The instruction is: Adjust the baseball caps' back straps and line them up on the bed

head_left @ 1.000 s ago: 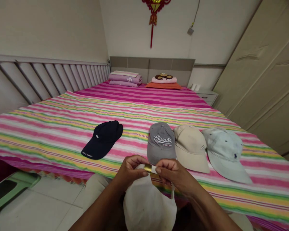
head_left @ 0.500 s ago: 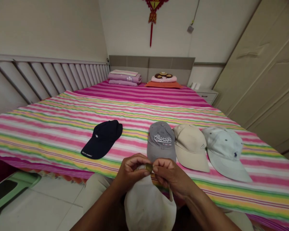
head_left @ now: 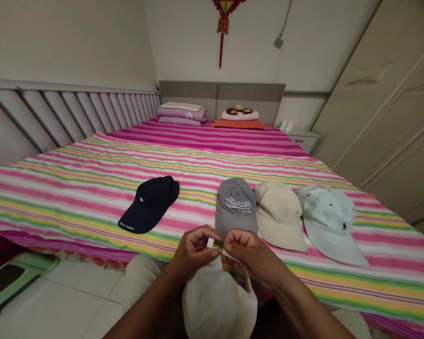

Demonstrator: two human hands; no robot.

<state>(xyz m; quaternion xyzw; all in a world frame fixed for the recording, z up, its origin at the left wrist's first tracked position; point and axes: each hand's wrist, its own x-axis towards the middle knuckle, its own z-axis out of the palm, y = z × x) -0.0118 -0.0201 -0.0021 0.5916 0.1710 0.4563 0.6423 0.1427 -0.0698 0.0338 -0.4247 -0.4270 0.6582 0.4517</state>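
Observation:
A white cloth cap [head_left: 217, 301] hangs below my hands near the bottom of the view, with its back strap raised. My left hand [head_left: 194, 252] and my right hand [head_left: 249, 252] pinch that strap [head_left: 229, 254] from either side, around its small brass buckle [head_left: 218, 245]. Just beyond my fingers lies a grey "Always" cap [head_left: 236, 207]. To its right are a beige cap [head_left: 279, 216] and a pale blue cap [head_left: 328, 221], while a navy cap [head_left: 150, 205] lies further left.
The caps lie on a bed with a striped pink and multicoloured sheet [head_left: 212, 160]. My knees show beyond its near edge. Folded bedding [head_left: 182, 114] and a pillow [head_left: 240, 123] sit by the headboard. A green stool [head_left: 14, 282] stands on the floor, left.
The strap's white end now shows left of the brass buckle, having earlier shown on its right. My hands stay close together on the strap. The other caps have not moved.

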